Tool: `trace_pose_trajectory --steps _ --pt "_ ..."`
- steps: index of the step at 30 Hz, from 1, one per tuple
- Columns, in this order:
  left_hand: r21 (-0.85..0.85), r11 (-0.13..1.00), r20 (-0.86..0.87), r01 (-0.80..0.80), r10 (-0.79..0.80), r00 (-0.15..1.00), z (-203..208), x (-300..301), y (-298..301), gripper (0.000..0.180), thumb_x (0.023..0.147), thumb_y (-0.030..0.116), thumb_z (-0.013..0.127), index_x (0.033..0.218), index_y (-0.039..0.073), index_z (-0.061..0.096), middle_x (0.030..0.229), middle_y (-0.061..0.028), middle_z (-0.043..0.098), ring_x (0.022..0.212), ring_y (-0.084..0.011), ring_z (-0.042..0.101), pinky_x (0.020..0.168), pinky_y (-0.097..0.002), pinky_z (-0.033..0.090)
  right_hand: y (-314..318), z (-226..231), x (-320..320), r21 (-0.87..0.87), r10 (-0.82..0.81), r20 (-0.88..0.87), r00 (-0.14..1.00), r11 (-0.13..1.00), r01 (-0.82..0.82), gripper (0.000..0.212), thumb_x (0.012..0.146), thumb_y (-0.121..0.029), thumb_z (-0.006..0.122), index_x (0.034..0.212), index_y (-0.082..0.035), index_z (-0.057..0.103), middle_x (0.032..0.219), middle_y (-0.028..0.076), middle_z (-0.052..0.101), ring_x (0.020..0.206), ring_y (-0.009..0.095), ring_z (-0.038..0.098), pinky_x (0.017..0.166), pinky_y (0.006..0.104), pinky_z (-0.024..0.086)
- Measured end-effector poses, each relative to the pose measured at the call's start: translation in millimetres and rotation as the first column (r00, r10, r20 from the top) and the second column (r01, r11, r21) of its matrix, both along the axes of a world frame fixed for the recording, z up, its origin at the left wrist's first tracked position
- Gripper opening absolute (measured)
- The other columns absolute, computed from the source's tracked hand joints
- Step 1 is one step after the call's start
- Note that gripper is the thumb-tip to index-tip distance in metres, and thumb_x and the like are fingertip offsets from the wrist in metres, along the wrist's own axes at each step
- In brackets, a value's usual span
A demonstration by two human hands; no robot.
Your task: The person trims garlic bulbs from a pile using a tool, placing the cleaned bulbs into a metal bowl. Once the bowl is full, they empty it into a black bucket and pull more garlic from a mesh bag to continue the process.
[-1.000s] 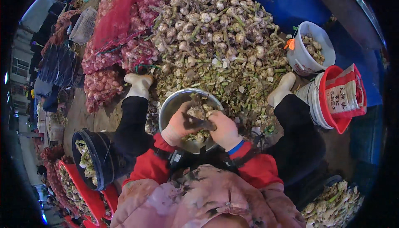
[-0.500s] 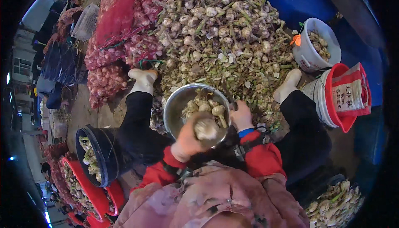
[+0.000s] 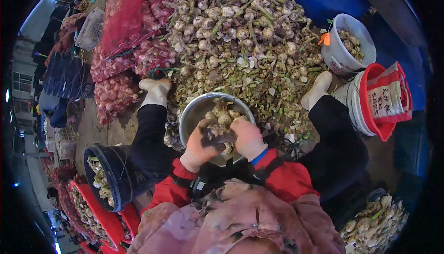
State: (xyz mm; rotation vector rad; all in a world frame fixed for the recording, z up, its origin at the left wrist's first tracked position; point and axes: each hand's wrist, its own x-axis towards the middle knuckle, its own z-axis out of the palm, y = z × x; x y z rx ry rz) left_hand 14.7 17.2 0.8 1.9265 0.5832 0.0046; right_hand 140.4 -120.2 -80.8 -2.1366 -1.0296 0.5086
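A steel bowl (image 3: 187, 115) sits between my knees with several garlic bulbs (image 3: 224, 119) in it. Both hands wear orange gloves with dark, soiled palms. Over the bowl's near left part, my left hand (image 3: 200, 146) is closed around a garlic bulb, mostly covered by its fingers. My right hand (image 3: 248, 139) comes over the bowl from the right, close to the left one. Its fingers curl down and inward; what they hold is hidden. Part of a pale bulb (image 3: 227, 148) shows low between the hands.
Beyond the bowl lies a large heap of garlic (image 3: 240, 32) with trimmed stalks. Red mesh sacks (image 3: 115, 96) stand left. A black bucket (image 3: 118, 173) is by my left knee. A white bucket (image 3: 333, 59) and a red-rimmed bucket (image 3: 370, 92) stand right. More garlic (image 3: 374, 224) lies lower right.
My right hand has moved left and inward over the bowl. My left hand has shifted slightly left; the large pale bulb it held up is no longer visible there.
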Motion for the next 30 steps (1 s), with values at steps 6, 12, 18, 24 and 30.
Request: trace_pose_trajectory --steps 6,12,18,24,30 --pt "-0.134 0.937 0.219 -0.321 0.344 0.913 5.7 5.8 -6.7 0.062 0.071 0.009 0.073 0.127 0.003 0.047 0.111 -0.0065 0.059 0.102 -0.0186 0.058 0.09 -0.0326 0.048 -29.8 -75.1 53.6 -0.073 -0.546 -0.214 0.81 0.836 0.544 0.022 0.079 -0.011 0.064 0.1 -0.005 0.065 0.089 0.017 0.065 0.084 0.036 0.063 0.076 0.0402 0.049" --pt "-0.894 0.405 0.162 -0.194 0.693 0.702 8.4 18.4 -5.9 0.032 0.093 0.034 0.057 0.112 0.009 0.055 0.104 -0.0089 0.061 0.095 -0.0248 0.059 0.089 -0.039 0.048 -4.5 -2.6 -2.2 0.529 -0.111 -0.255 0.96 0.815 0.235 0.023 0.071 0.003 0.068 0.092 -0.006 0.063 0.093 0.009 0.059 0.086 0.022 0.06 0.074 0.0333 0.048" --pt "-0.978 0.194 0.099 -0.071 0.744 0.661 -11.9 19.6 -23.9 0.048 0.088 0.038 0.06 0.125 0.008 0.054 0.12 -0.0123 0.059 0.112 -0.0283 0.055 0.099 -0.0482 0.043 13.3 -1.5 -14.9 0.531 -0.07 -0.225 0.972 0.827 0.183 0.032 0.069 -0.006 0.072 0.1 -0.004 0.063 0.102 0.013 0.062 0.094 0.03 0.061 0.079 0.0356 0.049" --pt "-0.988 0.141 0.055 -0.07 0.728 0.683 9.7 3.3 -21.6 0.065 0.08 0.029 0.07 0.134 0.004 0.044 0.131 -0.012 0.052 0.119 -0.0281 0.052 0.103 -0.0466 0.041 0.3 -75.4 10.0 0.161 -0.336 -0.628 0.701 0.826 0.54 0.022 0.074 -0.004 0.07 0.095 -0.004 0.063 0.093 0.005 0.066 0.084 0.017 0.063 0.076 0.0313 0.049" --pt "-0.129 0.907 -0.073 -0.402 0.395 0.916 -76.7 -5.3 43.7 0.071 0.076 0.016 0.076 0.138 0.001 0.042 0.131 -0.012 0.055 0.112 -0.0236 0.056 0.096 -0.0318 0.044 4.4 -63.2 24.8 0.195 -0.331 -0.729 0.6 0.739 0.645 0.015 0.075 -0.005 0.07 0.088 -0.005 0.062 0.084 0.001 0.065 0.078 0.012 0.06 0.073 0.028 0.048"
